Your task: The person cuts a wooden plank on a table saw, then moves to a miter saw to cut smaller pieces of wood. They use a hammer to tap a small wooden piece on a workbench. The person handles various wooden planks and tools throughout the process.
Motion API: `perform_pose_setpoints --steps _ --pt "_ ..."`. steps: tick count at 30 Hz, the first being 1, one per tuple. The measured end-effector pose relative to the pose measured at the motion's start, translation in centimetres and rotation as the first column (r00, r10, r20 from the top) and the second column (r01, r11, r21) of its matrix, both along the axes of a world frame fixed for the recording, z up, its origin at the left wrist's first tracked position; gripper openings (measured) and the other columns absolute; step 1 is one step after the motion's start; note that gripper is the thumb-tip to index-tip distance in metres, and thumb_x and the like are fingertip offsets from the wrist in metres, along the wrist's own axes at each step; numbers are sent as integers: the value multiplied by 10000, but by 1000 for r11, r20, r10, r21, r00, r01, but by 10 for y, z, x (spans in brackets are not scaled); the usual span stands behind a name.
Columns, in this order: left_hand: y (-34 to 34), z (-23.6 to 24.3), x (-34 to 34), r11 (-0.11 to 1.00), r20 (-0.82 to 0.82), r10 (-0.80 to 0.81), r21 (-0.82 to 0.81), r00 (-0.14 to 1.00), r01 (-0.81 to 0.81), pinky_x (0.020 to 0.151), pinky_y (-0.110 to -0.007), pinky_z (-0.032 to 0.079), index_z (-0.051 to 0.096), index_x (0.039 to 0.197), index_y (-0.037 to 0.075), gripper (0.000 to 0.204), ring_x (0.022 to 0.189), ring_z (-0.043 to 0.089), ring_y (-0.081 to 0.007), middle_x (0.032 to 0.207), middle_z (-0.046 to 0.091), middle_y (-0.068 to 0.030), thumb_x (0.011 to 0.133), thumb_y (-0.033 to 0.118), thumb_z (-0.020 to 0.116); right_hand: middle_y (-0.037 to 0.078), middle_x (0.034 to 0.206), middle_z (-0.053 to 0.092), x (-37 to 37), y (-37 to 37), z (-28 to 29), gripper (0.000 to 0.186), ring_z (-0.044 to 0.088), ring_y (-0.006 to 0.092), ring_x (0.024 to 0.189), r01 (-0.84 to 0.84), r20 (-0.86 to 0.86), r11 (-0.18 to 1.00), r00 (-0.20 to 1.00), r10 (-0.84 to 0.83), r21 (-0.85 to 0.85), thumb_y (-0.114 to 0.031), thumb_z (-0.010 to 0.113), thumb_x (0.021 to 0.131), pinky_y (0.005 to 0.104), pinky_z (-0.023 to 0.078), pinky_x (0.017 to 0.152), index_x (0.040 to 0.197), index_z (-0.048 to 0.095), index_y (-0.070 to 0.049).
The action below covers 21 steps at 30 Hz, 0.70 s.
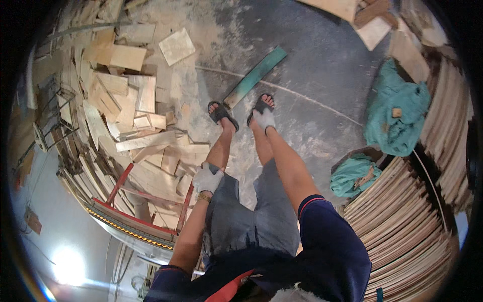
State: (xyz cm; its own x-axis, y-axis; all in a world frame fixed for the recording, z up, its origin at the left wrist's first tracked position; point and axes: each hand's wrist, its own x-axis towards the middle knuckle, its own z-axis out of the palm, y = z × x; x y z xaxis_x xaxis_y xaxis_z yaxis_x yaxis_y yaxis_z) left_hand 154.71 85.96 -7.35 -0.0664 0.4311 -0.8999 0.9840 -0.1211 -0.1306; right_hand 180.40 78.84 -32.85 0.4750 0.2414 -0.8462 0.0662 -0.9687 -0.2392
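Note:
My left hand [208, 177], in a pale work glove, rests by my left knee against the grey shorts, its fingers loosely apart with nothing visible in them. My right hand [263, 119], also gloved, hangs down over my right sandal [259, 103] as seen from above, fingers pointing downward and nothing visible in them. A long green board [259, 70], bare at its near end, lies on the floor just beyond my two sandalled feet.
Loose light wood offcuts [129, 105] pile along the left, beside a red metal frame [117, 186]. Stacked thin boards [401, 226] fill the right, with crumpled teal bundles [391, 123] beside them. More wood pieces [372, 31] lie at the top right of the grey concrete floor [317, 70].

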Motion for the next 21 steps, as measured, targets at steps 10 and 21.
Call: perform_pose_setpoints --steps 10,21 --pt "66 -12 -6 975 42 131 174 990 -137 777 -540 505 610 1110 69 446 924 656 -445 1018 648 -225 862 430 698 325 1260 627 23 129 -184 1042 631 423 1189 398 248 892 906 -344 -216 -662 779 727 436 507 993 1347 442 105" --pt "50 -22 13 998 15 5 60 1000 -6 924 -528 508 529 1409 76 736 1094 634 -451 1237 624 -269 857 554 620 281 1206 669 71 77 13 776 629 421 1174 221 216 953 940 -264 205 -569 753 751 461 496 983 1213 641 45"
